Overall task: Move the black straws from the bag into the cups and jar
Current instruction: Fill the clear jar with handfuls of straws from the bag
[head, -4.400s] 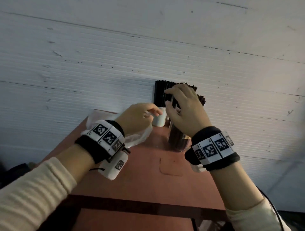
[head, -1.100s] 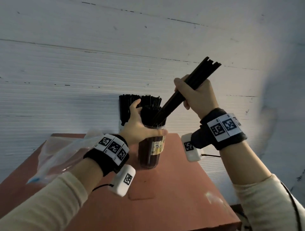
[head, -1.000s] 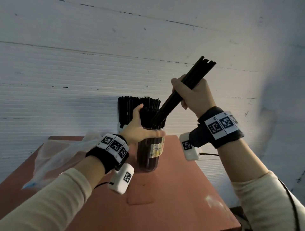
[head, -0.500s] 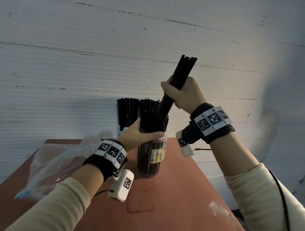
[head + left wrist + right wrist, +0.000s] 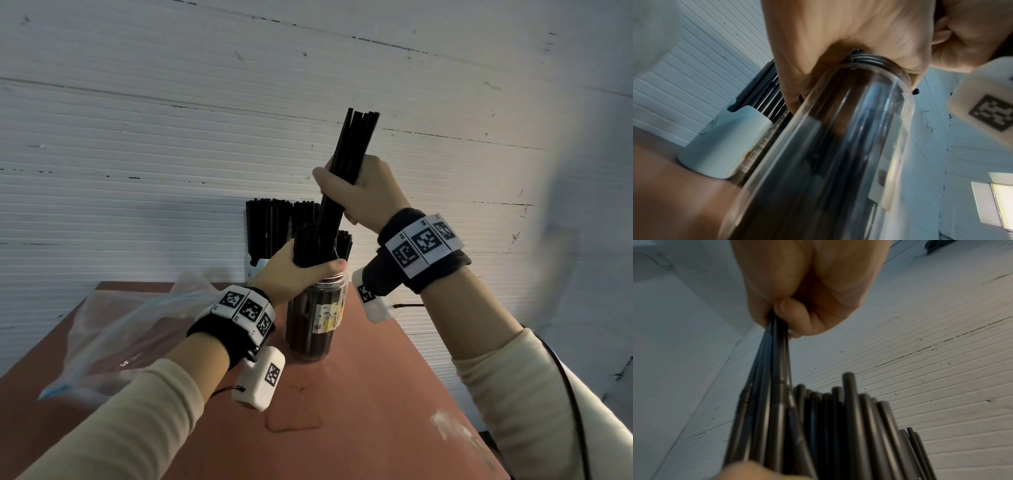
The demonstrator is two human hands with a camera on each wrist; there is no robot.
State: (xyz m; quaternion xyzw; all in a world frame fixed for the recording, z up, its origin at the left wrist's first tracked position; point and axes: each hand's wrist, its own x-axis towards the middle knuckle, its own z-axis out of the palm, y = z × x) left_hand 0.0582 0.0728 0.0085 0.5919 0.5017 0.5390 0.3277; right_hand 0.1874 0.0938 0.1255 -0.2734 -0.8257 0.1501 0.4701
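A clear jar (image 5: 313,325) full of black straws stands on the red-brown table (image 5: 359,428). My left hand (image 5: 294,269) grips the jar's mouth and the straws standing in it; the jar (image 5: 838,154) fills the left wrist view. My right hand (image 5: 356,192) holds a bundle of black straws (image 5: 356,144) nearly upright, its lower ends among the jar's straws. In the right wrist view the fingers (image 5: 793,313) pinch that bundle (image 5: 772,386). A white cup (image 5: 255,269) behind the jar holds more straws (image 5: 267,226). The clear plastic bag (image 5: 113,329) lies flat at the left.
A white ribbed wall (image 5: 137,137) runs close behind the table. The cup (image 5: 723,146) stands against the jar on its left. The table's right edge (image 5: 445,370) drops off near my right forearm.
The right hand has swung its straw bundle from a slant to nearly upright and lowered it into the jar. The left hand has stayed on the jar's mouth.
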